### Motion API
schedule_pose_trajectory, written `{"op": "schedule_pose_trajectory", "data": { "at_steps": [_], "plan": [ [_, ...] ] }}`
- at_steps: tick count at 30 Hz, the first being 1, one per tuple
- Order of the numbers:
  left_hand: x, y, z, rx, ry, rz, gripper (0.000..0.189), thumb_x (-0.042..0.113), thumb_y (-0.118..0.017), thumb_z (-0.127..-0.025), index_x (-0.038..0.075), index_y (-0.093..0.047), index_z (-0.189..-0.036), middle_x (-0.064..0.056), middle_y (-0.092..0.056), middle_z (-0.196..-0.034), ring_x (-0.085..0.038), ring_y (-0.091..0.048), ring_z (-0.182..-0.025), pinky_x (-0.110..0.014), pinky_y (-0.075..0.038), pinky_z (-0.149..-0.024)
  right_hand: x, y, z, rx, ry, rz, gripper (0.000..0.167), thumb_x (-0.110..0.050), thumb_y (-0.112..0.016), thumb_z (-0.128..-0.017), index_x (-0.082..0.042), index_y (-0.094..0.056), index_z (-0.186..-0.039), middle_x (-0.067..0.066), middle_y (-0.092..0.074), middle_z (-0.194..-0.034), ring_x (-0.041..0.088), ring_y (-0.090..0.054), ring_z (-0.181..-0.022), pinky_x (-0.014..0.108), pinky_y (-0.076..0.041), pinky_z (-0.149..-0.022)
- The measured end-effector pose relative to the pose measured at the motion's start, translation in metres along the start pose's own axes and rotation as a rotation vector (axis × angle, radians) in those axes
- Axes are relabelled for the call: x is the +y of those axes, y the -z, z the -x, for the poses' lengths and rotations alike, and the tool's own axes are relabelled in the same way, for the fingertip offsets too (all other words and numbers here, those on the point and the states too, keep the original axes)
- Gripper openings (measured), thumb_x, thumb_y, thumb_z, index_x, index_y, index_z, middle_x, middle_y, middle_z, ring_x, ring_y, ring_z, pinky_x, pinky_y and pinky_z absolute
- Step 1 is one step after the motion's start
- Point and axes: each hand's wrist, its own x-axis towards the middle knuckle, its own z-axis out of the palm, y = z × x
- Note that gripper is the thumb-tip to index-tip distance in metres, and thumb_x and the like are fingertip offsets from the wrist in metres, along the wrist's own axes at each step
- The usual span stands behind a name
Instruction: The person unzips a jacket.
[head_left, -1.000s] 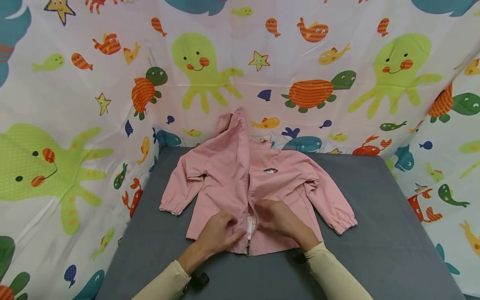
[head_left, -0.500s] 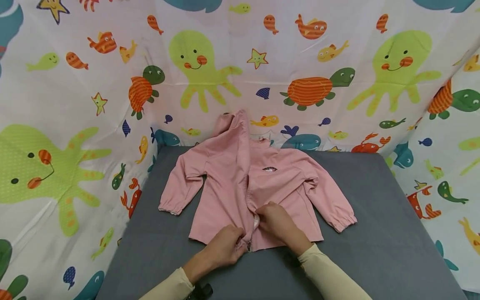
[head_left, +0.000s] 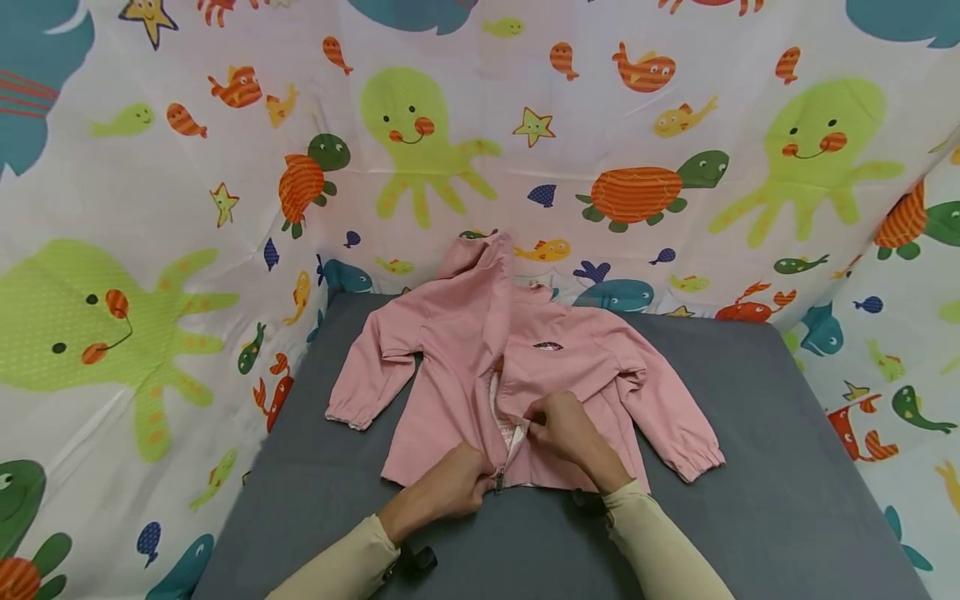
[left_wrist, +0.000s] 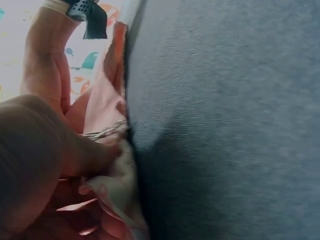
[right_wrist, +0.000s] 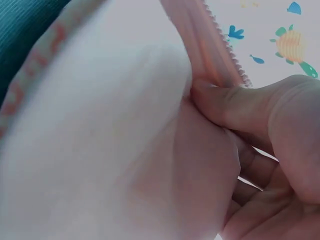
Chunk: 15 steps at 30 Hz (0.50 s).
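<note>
A pink hooded jacket lies front up, its hood folded over toward the left and both sleeves spread. The left hand grips the bottom hem just left of the zipper's lower end. Higher up, the right hand pinches the front edge on the right side, holding it raised. Between the hands the front gapes and shows pale lining. In the right wrist view, thumb and fingers pinch the white inner cloth close to the zipper teeth. The left fingertips are partly hidden by cloth in the left wrist view.
A grey cloth-covered table lies under the jacket. White curtains printed with sea animals hang behind and at both sides. Black wrist cameras, one of them the left wrist camera, sit on both wrists.
The left hand has moved from the loose front panel down to the hem and now grips it. The right hand has drawn the right front edge outward, and the gap has widened.
</note>
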Motion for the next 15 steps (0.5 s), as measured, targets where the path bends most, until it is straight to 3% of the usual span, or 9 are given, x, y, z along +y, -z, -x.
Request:
{"op": "schedule_pose_trajectory", "data": {
  "at_steps": [5, 10, 15],
  "plan": [
    [0.0025, 0.0037, -0.0048, -0.079, -0.007, -0.041, 0.048, -0.002, -0.071, -0.092, 0.022, -0.044, -0.060, 0.014, -0.026, -0.060, -0.002, -0.025, -0.057, -0.016, -0.021, -0.057, -0.0038, -0.0001, -0.0015, -0.029, -0.003, -0.016, 0.015, -0.007, -0.084, -0.088, -0.016, -0.081, -0.075, -0.012, -0.067, -0.066, 0.002, -0.053, -0.061, 0.025, -0.046, -0.061],
    [0.0040, 0.0073, -0.0088, -0.138, -0.005, -0.042, 0.047, 0.002, -0.073, -0.094, 0.022, -0.049, -0.059, 0.015, -0.027, -0.059, -0.002, -0.026, -0.055, -0.017, -0.021, -0.055, -0.0040, -0.0023, -0.0003, -0.035, -0.020, -0.032, 0.017, -0.003, -0.083, -0.087, -0.015, -0.080, -0.074, -0.012, -0.066, -0.065, 0.001, -0.052, -0.059, 0.025, -0.046, -0.060],
    [0.0010, 0.0099, -0.0103, -0.148, -0.060, -0.023, 0.048, -0.002, -0.072, -0.091, 0.022, -0.046, -0.059, 0.014, -0.024, -0.060, -0.003, -0.023, -0.056, -0.018, -0.019, -0.055, -0.0032, -0.0037, -0.0006, -0.023, -0.014, -0.040, 0.016, -0.003, -0.083, -0.087, -0.015, -0.082, -0.076, -0.011, -0.068, -0.067, 0.001, -0.054, -0.060, 0.025, -0.047, -0.061]
  ]
}}
